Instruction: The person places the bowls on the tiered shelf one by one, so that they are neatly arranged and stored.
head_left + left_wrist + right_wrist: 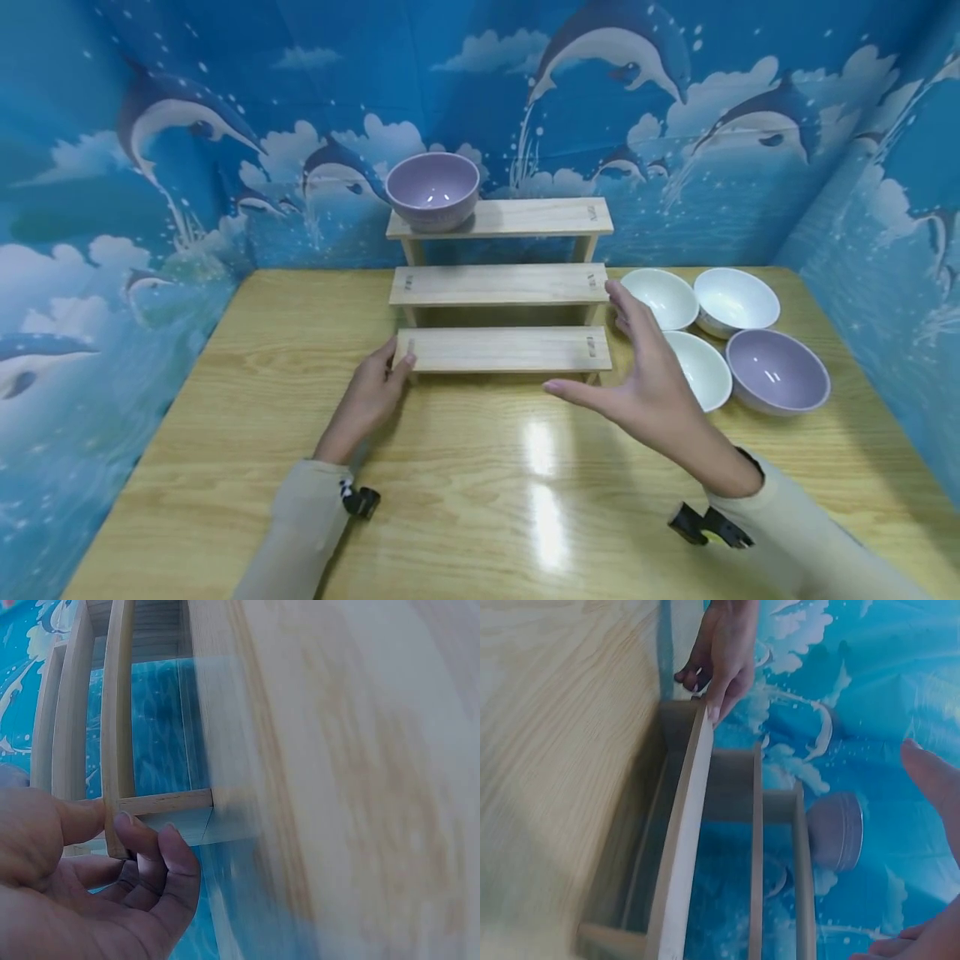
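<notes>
A three-tier wooden rack (502, 350) stands toward the back of the table. My left hand (367, 398) pinches the left end of its lowest board; in the left wrist view the thumb lies on top and the curled fingers (178, 851) sit under the board. Spread wide, my right hand (648, 387) hovers in front of the rack's right end, thumb and fingers apart and holding nothing. On the left part of the top tier rests a purple bowl (433, 196), also seen in the right wrist view beyond the boards. The middle and lowest boards carry nothing.
Right of the rack, a second purple bowl (777, 372), a white bowl (737, 300) and two pale green-white bowls (660, 298) stand close together on the wooden table (300, 333). Blue dolphin-printed cloth (480, 92) hangs behind and at both sides.
</notes>
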`<state>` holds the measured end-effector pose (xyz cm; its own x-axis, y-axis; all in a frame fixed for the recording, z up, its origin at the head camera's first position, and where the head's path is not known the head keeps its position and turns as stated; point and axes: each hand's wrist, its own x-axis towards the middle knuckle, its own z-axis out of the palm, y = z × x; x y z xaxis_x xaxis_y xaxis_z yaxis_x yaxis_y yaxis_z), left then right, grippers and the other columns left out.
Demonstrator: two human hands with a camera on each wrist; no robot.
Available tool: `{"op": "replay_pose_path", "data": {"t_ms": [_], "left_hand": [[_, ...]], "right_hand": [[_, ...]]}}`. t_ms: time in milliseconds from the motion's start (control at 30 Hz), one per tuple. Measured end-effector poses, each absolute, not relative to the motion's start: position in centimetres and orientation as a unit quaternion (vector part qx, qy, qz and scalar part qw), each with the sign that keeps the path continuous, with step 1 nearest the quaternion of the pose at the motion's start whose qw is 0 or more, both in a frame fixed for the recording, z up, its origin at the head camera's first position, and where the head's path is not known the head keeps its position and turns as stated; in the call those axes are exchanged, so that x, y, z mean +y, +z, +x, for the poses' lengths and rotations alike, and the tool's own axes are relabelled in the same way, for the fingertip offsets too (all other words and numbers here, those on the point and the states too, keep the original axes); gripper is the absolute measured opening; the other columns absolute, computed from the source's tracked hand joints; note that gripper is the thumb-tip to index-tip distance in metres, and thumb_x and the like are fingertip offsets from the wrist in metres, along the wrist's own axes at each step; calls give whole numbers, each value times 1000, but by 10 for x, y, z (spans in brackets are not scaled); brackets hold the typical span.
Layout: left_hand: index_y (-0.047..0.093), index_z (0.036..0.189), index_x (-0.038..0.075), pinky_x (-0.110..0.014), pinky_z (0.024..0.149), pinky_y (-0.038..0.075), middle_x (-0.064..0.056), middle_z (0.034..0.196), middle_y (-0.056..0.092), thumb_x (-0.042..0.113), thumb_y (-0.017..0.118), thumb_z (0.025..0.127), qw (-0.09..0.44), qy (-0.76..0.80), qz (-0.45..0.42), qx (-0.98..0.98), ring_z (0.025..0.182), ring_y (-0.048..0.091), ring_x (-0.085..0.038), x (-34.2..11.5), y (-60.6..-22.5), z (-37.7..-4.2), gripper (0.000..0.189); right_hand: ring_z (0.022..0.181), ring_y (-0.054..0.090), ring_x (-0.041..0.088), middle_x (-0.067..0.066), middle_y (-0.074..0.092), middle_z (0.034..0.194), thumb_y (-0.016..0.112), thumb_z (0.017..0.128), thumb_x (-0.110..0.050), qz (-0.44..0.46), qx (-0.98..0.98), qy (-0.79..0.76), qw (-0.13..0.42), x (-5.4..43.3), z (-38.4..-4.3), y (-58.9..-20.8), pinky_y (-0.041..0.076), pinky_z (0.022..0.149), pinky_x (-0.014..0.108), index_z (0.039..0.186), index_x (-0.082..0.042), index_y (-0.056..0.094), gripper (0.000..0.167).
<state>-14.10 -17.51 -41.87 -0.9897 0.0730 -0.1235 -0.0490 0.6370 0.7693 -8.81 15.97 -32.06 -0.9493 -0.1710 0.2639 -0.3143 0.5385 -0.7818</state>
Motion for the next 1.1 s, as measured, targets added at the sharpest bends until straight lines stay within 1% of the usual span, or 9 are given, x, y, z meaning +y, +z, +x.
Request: {"op": "replay_pose_path", "data": {"t_ms": [100, 167, 333, 500, 667, 767, 867, 933, 1100], "left_hand": [[22, 161, 5, -48, 98, 53, -21, 155, 42, 34, 42, 111, 72, 428, 7, 901, 119, 59, -33, -176, -418, -140, 61], [21, 160, 4, -49, 102, 50, -21, 157, 38, 34, 42, 111, 74, 427, 6, 901, 125, 56, -34, -176, -418, -140, 62], [20, 160, 2, -51, 108, 45, -20, 160, 33, 34, 41, 111, 79, 428, 7, 900, 136, 47, -36, -177, -418, -139, 62], [20, 160, 2, -52, 108, 44, -21, 160, 33, 33, 41, 111, 78, 429, 13, 900, 136, 47, -37, -177, -417, -139, 62], [21, 160, 3, -52, 105, 47, -21, 159, 34, 34, 41, 111, 76, 434, 13, 898, 132, 51, -37, -177, -417, -139, 62], [21, 161, 5, -51, 102, 50, -20, 158, 38, 35, 41, 111, 74, 434, 14, 898, 128, 54, -34, -177, -418, -140, 62], [22, 161, 7, -49, 99, 52, -19, 155, 42, 36, 41, 111, 74, 435, 15, 897, 124, 57, -31, -176, -420, -141, 61], [22, 161, 8, -48, 98, 52, -19, 154, 44, 35, 41, 111, 74, 436, 18, 897, 123, 58, -30, -177, -420, -141, 61], [24, 161, 9, -47, 95, 54, -19, 150, 48, 34, 42, 111, 72, 439, 18, 896, 116, 60, -29, -177, -419, -141, 59]], "right_hand": [[147, 30, 36, 13, 25, 164, 94, 74, -32, 128, -877, 456, 88, 170, -86, -324, 32, 115, 59, 163, -16, 18, 118], [147, 29, 37, 15, 25, 163, 94, 74, -28, 123, -876, 457, 95, 176, -85, -326, 31, 116, 60, 162, -13, 19, 117], [147, 29, 39, 16, 25, 164, 95, 73, -23, 102, -876, 457, 113, 193, -84, -332, 29, 117, 57, 162, -9, 21, 116], [146, 29, 43, 17, 24, 164, 94, 74, -23, 76, -880, 453, 124, 211, -83, -339, 25, 117, 60, 162, -8, 19, 117], [145, 27, 50, 21, 21, 164, 93, 74, -27, 36, -891, 436, 120, 229, -83, -342, 24, 114, 68, 162, -7, 15, 119], [147, 20, 51, 23, 15, 165, 91, 77, -29, 15, -899, 424, 110, 243, -81, -343, 21, 112, 73, 163, -8, 11, 120], [149, 12, 48, 23, 10, 166, 89, 80, -29, -7, -901, 422, 104, 258, -80, -344, 16, 112, 75, 163, -8, 8, 118], [149, 14, 47, 23, 10, 166, 88, 80, -28, -26, -901, 418, 110, 267, -79, -345, 18, 111, 74, 163, -9, 8, 117], [147, 18, 50, 22, 13, 166, 88, 80, -28, -77, -895, 421, 124, 288, -80, -348, 24, 108, 74, 164, -11, 9, 116]]}}
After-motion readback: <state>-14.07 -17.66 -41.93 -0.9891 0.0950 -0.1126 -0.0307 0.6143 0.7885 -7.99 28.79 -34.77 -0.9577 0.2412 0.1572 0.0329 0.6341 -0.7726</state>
